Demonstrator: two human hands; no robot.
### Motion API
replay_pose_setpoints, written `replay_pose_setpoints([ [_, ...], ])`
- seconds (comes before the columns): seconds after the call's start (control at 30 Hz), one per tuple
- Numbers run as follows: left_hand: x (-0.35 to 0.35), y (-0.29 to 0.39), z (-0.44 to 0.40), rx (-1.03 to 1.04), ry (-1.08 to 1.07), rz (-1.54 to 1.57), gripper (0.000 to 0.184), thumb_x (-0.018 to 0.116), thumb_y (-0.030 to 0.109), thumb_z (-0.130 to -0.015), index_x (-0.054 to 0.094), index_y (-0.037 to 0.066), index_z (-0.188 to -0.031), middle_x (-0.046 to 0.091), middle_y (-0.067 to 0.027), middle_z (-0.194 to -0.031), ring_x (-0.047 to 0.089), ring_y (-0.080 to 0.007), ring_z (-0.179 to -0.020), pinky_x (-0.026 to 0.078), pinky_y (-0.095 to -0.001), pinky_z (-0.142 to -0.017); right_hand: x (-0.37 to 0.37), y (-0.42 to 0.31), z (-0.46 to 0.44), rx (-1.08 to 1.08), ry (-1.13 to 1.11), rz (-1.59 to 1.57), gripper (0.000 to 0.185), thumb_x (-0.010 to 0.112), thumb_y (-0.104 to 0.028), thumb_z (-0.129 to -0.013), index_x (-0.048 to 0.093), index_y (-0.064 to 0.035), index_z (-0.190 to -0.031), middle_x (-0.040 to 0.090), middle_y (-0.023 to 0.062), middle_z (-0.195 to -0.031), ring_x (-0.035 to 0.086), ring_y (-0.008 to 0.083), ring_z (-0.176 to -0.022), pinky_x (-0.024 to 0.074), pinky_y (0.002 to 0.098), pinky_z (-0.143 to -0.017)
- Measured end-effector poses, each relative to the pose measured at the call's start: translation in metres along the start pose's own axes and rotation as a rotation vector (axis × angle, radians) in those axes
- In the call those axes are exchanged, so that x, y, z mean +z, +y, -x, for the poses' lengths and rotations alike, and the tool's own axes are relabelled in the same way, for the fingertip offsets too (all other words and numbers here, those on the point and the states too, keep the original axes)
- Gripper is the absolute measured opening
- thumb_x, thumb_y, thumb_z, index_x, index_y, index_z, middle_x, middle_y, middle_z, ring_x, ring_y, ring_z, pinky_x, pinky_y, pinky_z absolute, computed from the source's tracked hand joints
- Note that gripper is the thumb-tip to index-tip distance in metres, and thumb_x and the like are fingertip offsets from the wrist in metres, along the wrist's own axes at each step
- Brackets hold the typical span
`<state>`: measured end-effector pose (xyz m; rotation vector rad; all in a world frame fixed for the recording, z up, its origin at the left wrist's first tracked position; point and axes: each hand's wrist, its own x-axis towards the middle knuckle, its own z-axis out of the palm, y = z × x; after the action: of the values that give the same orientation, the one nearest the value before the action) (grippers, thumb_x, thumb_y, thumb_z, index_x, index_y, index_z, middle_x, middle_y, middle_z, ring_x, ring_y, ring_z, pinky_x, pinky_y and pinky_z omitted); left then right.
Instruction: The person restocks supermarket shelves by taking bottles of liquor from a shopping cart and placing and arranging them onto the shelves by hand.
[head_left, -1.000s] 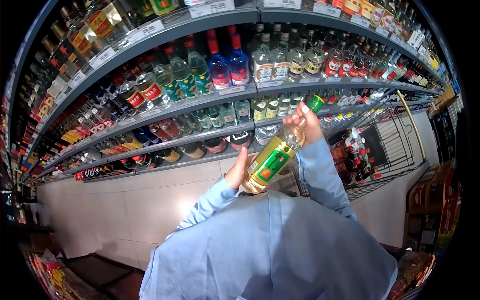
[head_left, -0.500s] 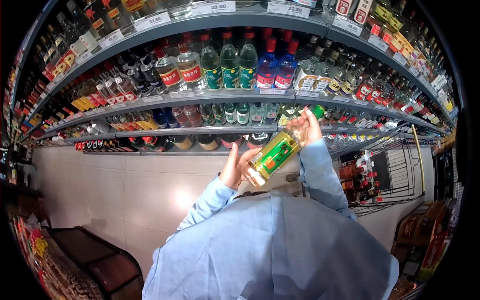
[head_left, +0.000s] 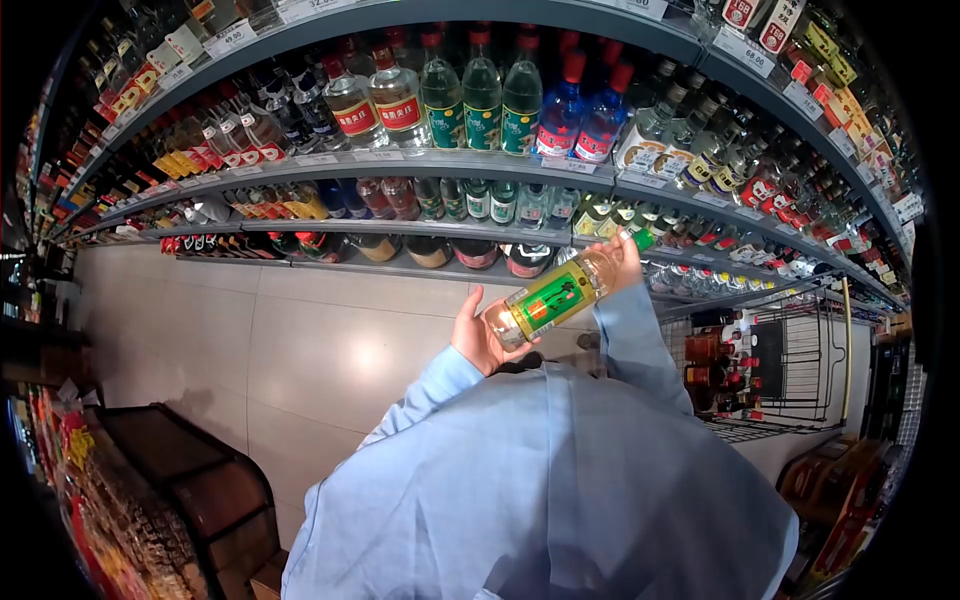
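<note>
A clear liquor bottle (head_left: 552,303) with a green-and-gold label and a green cap lies tilted across in front of my chest, its cap end up to the right. My right hand (head_left: 624,262) is wrapped round its neck just below the cap. Under the base, my left hand (head_left: 482,338) cups the bottle with the thumb raised and the fingers beneath. The label faces up towards me.
Ahead, shelves (head_left: 400,163) carry rows of bottles, among them green-labelled bottles (head_left: 481,125) and blue bottles (head_left: 598,132). A wire shopping cart (head_left: 810,345) with several bottles inside stands to my right. A dark display stand (head_left: 205,480) is at lower left.
The bottle has turned flatter, its cap end lowered slightly, with both hands still on it. My view has shifted, so the shelves sit higher in the picture.
</note>
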<state>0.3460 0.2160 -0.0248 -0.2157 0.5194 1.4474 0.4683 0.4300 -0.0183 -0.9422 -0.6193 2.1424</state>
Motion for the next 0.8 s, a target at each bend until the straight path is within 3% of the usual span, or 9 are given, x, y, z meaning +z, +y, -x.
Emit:
replay_pose_setpoints([
  [0.27, 0.028, 0.001, -0.025, -0.011, -0.021, -0.057, 0.069, 0.040, 0.061, -0.082, 0.042, 0.007, -0.124, 0.055, -0.0164, -0.115, 0.058, -0.0410, -0.096, 0.054, -0.0440, -0.074, -0.016, -0.030, -0.015, -0.005, 0.007, -0.080, 0.026, 0.050, -0.038, -0.088, 0.043, -0.0166, -0.075, 0.045, -0.0013, -0.064, 0.053, 0.0170, -0.068, 0.0473, 0.0344, -0.066],
  [0.3, 0.035, 0.003, -0.025, -0.010, -0.019, -0.060, 0.067, 0.039, 0.060, -0.083, 0.043, 0.007, -0.124, 0.055, -0.0165, -0.115, 0.058, -0.0410, -0.095, 0.054, -0.0436, -0.074, -0.015, -0.033, -0.016, -0.045, -0.012, -0.027, 0.027, 0.048, -0.039, -0.089, 0.043, -0.0173, -0.073, 0.046, -0.0017, -0.063, 0.054, 0.0150, -0.069, 0.0460, 0.0306, -0.058],
  [0.43, 0.056, 0.008, -0.027, 0.075, -0.103, -0.221, 0.068, 0.041, 0.056, -0.085, 0.037, 0.005, -0.129, 0.055, -0.0156, -0.116, 0.060, -0.0355, -0.096, 0.053, -0.0398, -0.078, 0.002, -0.052, -0.016, -0.054, -0.074, -0.169, 0.028, 0.050, -0.035, -0.089, 0.041, -0.0163, -0.070, 0.043, -0.0018, -0.060, 0.052, 0.0164, -0.063, 0.0472, 0.0326, -0.062],
  [0.5, 0.067, 0.011, -0.025, 0.130, -0.084, -0.315, 0.066, 0.046, 0.050, -0.086, 0.034, 0.004, -0.132, 0.052, -0.0159, -0.119, 0.058, -0.0346, -0.100, 0.052, -0.0395, -0.082, 0.013, -0.063, -0.018, -0.082, -0.033, -0.214, 0.028, 0.051, -0.034, -0.089, 0.041, -0.0159, -0.069, 0.043, -0.0013, -0.058, 0.052, 0.0168, -0.061, 0.0475, 0.0342, -0.063],
  [0.6, 0.086, 0.015, -0.023, 0.252, -0.237, -0.443, 0.068, 0.059, 0.038, -0.083, 0.030, 0.004, -0.134, 0.048, -0.0163, -0.123, 0.056, -0.0326, -0.104, 0.050, -0.0396, -0.085, 0.023, -0.083, -0.029, -0.120, -0.168, -0.234, 0.028, 0.051, -0.033, -0.089, 0.042, -0.0155, -0.069, 0.043, -0.0006, -0.057, 0.052, 0.0173, -0.062, 0.0474, 0.0356, -0.066],
  [0.73, 0.110, 0.019, -0.022, 0.348, -0.319, -0.440, 0.086, 0.076, 0.019, -0.069, 0.025, 0.001, -0.136, 0.046, -0.0138, -0.126, 0.052, -0.0264, -0.111, 0.048, -0.0389, -0.087, 0.068, -0.129, -0.018, -0.178, -0.372, -0.179, 0.028, 0.050, -0.031, -0.090, 0.042, -0.0145, -0.068, 0.043, -0.0001, -0.057, 0.051, 0.0188, -0.063, 0.0454, 0.0372, -0.074],
  [0.8, 0.121, 0.029, -0.025, 0.448, -0.394, -0.623, 0.083, 0.074, 0.011, -0.069, 0.026, 0.002, -0.136, 0.047, -0.0114, -0.125, 0.053, -0.0223, -0.107, 0.048, -0.0354, -0.086, 0.099, -0.152, -0.004, -0.191, -0.537, -0.164, 0.028, 0.049, -0.030, -0.090, 0.041, -0.0141, -0.068, 0.043, -0.0002, -0.057, 0.051, 0.0179, -0.062, 0.0448, 0.0371, -0.074],
])
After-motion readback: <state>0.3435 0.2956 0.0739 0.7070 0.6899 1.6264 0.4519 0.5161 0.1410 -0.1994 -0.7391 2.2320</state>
